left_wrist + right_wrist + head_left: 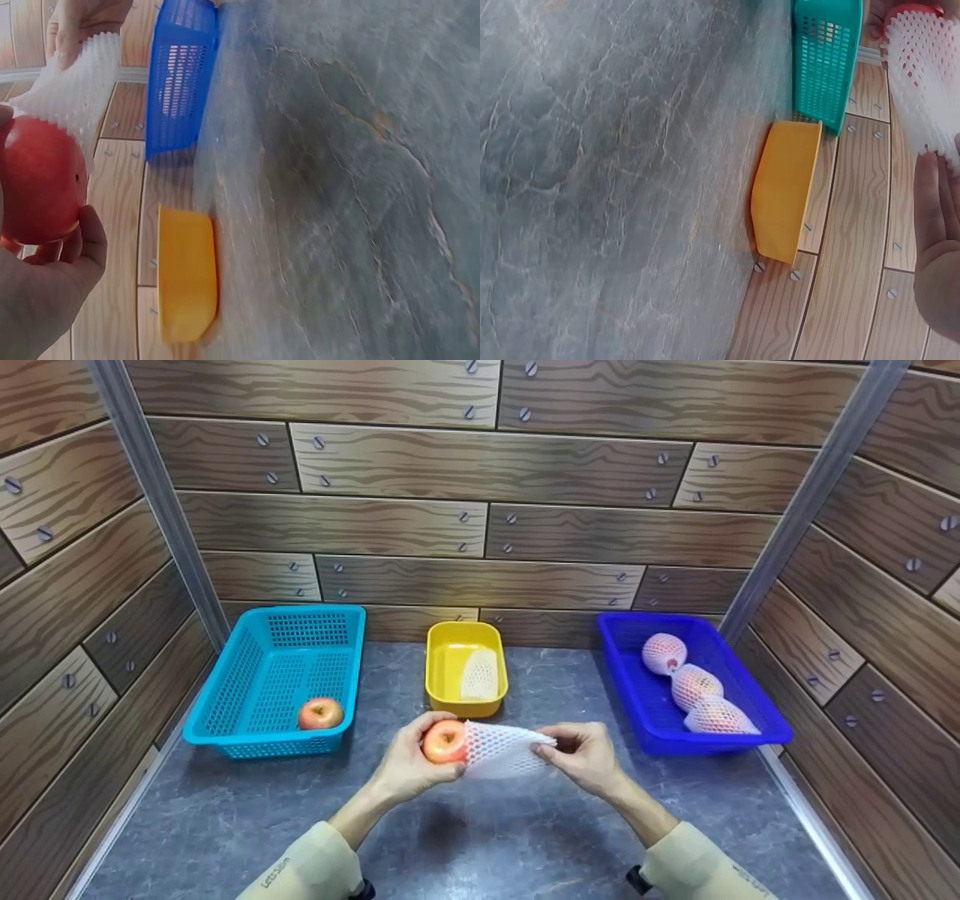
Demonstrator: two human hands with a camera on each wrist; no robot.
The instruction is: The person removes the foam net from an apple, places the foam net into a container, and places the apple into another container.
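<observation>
My left hand (411,761) grips a red and yellow apple (445,742), held up over the front of the table. A white foam net sleeve (504,748) covers the apple's right side and stretches out to the right. The far end of that sleeve is pinched between the thumb and fingers of my right hand (587,756). In the left wrist view the apple (45,180) shows bare red skin below the edge of the net (79,79). The right wrist view has the net (928,75) tapering down to my right fingertips.
A teal basket (262,735) at the left holds another apple (321,713). The yellow bin (442,690) at the back middle contains a flat foam net (480,675). Inside the blue basket (637,712) at the right lie three net-wrapped fruits (696,687). Plank-patterned walls enclose the table.
</observation>
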